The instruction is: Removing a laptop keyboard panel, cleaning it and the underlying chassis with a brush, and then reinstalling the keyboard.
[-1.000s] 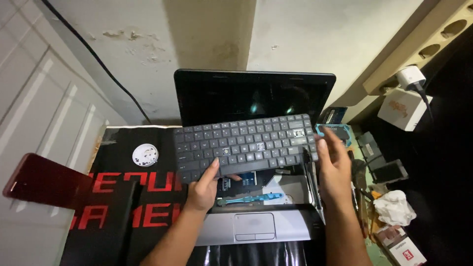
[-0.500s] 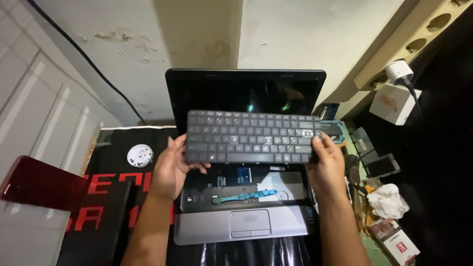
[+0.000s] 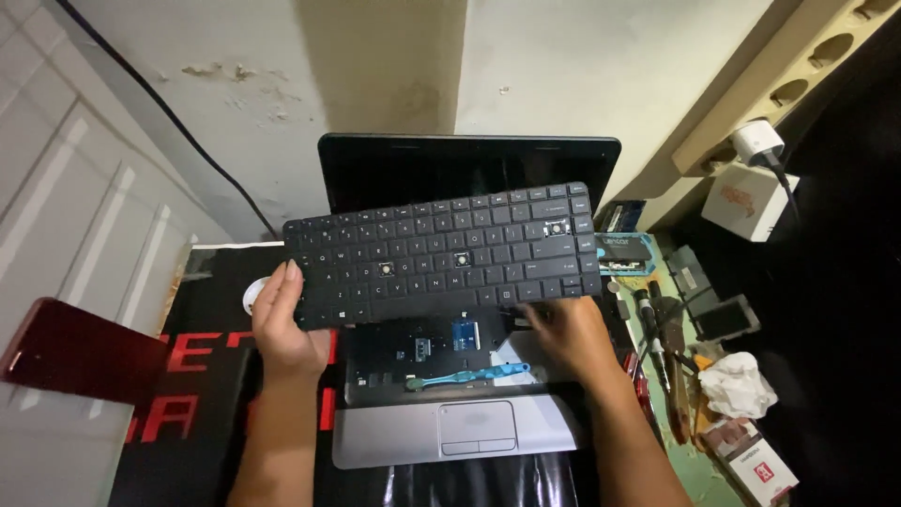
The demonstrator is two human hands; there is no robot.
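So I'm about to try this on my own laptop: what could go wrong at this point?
Three risks, as I judge them:
1. The keyboard is held by its lower edge only, left hand and right hand; it could flex or slip.
2. Some keycaps are missing, so more may pop off.
3. The toothbrush lies in the laptop's open bay; lowering the keyboard could trap it.
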